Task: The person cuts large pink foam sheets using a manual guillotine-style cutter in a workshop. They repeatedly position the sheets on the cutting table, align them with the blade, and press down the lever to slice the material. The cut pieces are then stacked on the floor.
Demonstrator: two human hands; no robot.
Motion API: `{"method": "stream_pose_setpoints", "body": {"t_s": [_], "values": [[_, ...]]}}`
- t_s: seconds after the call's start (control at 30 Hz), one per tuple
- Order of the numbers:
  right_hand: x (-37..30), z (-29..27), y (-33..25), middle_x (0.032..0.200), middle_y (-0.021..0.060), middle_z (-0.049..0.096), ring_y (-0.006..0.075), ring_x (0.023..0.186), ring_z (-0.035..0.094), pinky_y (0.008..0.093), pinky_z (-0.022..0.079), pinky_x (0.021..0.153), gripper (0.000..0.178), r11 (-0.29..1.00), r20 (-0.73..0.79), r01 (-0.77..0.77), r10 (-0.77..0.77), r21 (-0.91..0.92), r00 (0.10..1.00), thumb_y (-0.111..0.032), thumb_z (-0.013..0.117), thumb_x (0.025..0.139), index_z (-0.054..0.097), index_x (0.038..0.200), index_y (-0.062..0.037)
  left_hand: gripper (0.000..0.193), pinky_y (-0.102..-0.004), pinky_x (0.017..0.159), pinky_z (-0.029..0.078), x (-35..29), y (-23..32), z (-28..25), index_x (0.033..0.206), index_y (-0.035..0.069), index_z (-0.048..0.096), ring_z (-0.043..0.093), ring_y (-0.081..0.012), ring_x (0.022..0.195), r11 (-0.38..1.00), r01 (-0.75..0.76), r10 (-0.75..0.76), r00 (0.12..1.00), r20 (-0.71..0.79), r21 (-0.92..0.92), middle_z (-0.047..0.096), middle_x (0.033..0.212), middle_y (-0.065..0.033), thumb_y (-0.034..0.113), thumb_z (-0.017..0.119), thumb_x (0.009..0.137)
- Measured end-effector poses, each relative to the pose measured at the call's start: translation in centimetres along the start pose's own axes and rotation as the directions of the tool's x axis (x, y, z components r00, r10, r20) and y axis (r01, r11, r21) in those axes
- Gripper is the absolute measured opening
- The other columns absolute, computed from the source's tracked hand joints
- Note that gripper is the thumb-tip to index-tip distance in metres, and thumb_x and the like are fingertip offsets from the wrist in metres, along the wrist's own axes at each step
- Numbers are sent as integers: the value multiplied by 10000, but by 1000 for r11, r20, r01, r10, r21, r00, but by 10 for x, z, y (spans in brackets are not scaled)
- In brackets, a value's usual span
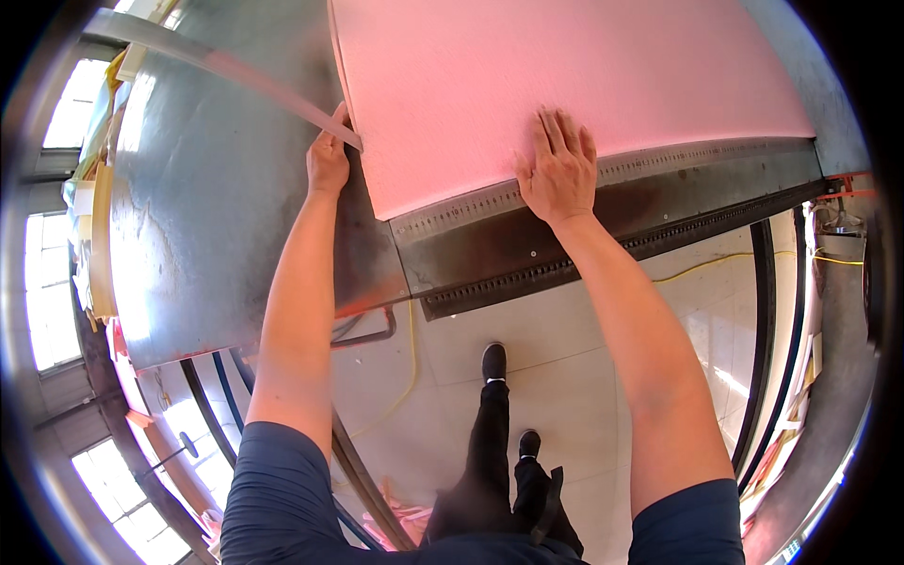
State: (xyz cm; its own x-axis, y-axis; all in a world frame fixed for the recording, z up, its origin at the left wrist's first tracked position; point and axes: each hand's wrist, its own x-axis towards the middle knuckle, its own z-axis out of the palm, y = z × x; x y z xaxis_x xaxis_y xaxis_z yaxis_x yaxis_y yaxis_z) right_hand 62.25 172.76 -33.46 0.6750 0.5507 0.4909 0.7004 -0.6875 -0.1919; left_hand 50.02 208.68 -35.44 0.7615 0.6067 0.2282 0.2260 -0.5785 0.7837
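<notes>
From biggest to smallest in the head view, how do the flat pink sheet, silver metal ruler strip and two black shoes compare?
1. Flat pink sheet
2. Silver metal ruler strip
3. Two black shoes; nearness to the camera makes their own order unsure

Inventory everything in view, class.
Flat metal tabletop: 1, grey, upper left
Flat sheet material: layers unclear, pink, tabletop
Flat strip: 1, whitish, upper left
Metal ruler: 1, silver, sheet's near edge
Toothed rack: 1, black, tabletop's front
Tiled floor: 1, pale, below
Thin cable: count unclear, yellow, floor
Rectangular windows: several, white, left
Shoes: 2, dark, floor
Trousers: 1, black, lower centre
Short sleeves: 2, navy, lower edge
Left hand: 1, bare, sheet's left edge
Right hand: 1, bare, sheet and ruler
</notes>
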Motion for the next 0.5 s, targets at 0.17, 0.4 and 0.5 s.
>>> {"method": "stream_pose_setpoints", "body": {"t_s": [0.17, 0.4, 0.5], "values": [[2, 4, 4, 1426, 114, 507, 299, 1356, 422, 503, 263, 1139, 571, 1000, -6, -9, 9, -12, 1000, -363, 593, 882, 525, 1347, -38, 396, -308, 1033, 413, 0, 17, -1, 1358, 83, 575, 570, -201, 1231, 986, -27, 16, 998, 67, 162, 644, 1298, -66, 101, 459, 980], [3, 6, 0, 1433, 111, 512, 287, 1368, 417, 495, 246, 1150, 565, 1000, -27, -3, 2, -27, 1000, -403, 545, 920, 538, 1348, -34, 383, -326, 1042, 409, 13, -19, -1, 1339, 88, 591, 565, -224, 1217, 986, -138, 136, 990, 33, 93, 624, 1307, -113, 120, 456, 982], [1, 8, -1, 1434, 110, 513, 286, 1371, 415, 492, 242, 1153, 573, 1000, -29, -6, 5, -30, 1000, -413, 533, 928, 534, 1356, -31, 367, -340, 1018, 430, 13, -23, 1, 1323, 115, 607, 600, -255, 1169, 977, -211, 210, 977, -24, -42, 655, 1247, -147, 226, 496, 992]]}}
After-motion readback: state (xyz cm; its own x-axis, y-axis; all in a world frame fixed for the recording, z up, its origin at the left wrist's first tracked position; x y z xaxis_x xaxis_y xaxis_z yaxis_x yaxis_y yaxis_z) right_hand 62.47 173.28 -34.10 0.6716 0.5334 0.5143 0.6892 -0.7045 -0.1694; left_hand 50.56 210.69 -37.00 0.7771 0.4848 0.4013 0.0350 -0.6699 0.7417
